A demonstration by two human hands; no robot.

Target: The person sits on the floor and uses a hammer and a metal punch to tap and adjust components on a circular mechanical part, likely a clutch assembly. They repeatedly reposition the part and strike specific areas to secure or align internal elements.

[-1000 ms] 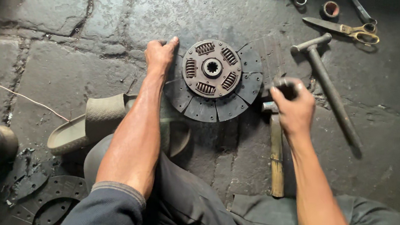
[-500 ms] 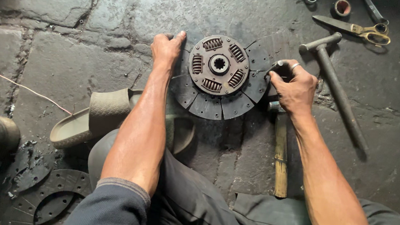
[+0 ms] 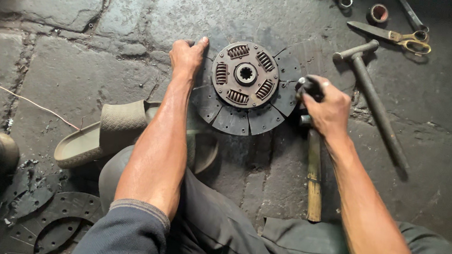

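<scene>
- One clutch disc lies flat on the cracked stone floor, just ahead of the person's knees. It has four coil springs around one splined hub hole.
- The left hand rests on the disc's left edge, fingers stretched out flat and gripping nothing.
- The right hand is clenched around a small dark tool at the disc's right edge; what kind of tool it is cannot be told.
- Two hammers lie to the right: one wooden-handled hammer runs under the right wrist, and one all-metal hammer lies slanted further right, well clear of the disc.
- One pair of scissors with yellow handles lies at the top right, beside one small roll of tape.
- One sandal sits by the left forearm.
- One loose friction ring with holes lies at the bottom left.
</scene>
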